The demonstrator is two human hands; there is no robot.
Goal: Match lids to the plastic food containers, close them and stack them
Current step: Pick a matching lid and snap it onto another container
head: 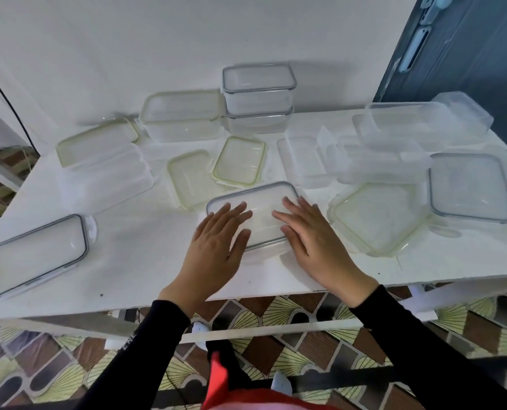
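Observation:
A clear container with a grey-rimmed lid (259,202) sits at the table's front centre. My left hand (216,244) lies flat on its left part with fingers spread. My right hand (311,235) presses flat on its right part. At the back stand two closed grey-rimmed containers (258,96), one on the other. Green-rimmed lids (239,159) (187,176) lie just behind the container under my hands. An open clear container (181,115) stands at the back left.
A grey-rimmed closed container (33,255) lies at the front left, a grey-rimmed lid (469,186) at the right, a green-rimmed square lid (376,218) beside my right hand. Clear tubs (424,122) crowd the back right. The white table (145,261) ends just before my wrists.

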